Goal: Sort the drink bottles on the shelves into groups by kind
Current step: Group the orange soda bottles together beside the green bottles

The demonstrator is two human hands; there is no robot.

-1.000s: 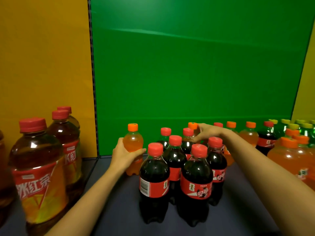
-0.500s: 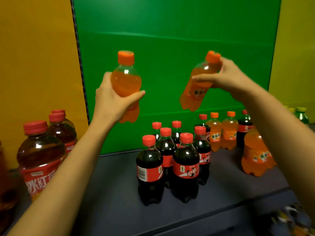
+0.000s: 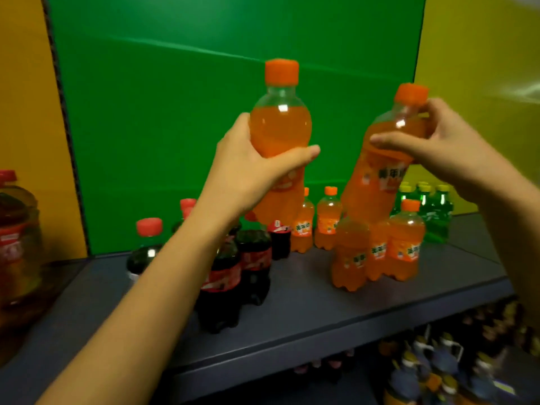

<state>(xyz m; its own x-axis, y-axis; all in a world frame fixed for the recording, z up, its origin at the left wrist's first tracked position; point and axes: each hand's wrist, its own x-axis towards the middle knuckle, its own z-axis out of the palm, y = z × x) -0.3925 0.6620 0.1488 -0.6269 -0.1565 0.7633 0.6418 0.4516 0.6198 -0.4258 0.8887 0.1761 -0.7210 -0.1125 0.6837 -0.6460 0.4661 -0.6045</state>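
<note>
Two hands: our left hand (image 3: pixel 245 171) and right hand (image 3: pixel 447 147) are both raised above the shelf (image 3: pixel 306 311).
Left grip: fingers and thumb wrap round the waist of the left orange bottle (image 3: pixel 280 127), which we hold upright, cap on top.
Right grip: thumb and fingers curl round the shoulder of the right orange bottle (image 3: pixel 377 185), just under its cap; it is tilted, with its base swung towards the left.
Gap: the two held bottles are near each other but apart.
Orange group (image 3: pixel 377 249): orange sodas stand together on the shelf below the right-hand bottle, with two more further back.
Cola bottles (image 3: pixel 254 258): dark with red caps, clustered under our left forearm and partly hidden by it.
Green bottles (image 3: pixel 435 211): yellow-capped, at the back right, just behind the orange group.
Tea bottles (image 3: pixel 17 244): large with red caps, at the left edge.
Backboard (image 3: pixel 175 112): green, with yellow panels on either side.
Lower shelf bottles (image 3: pixel 438 369): too blurred for us to tell their kind.
</note>
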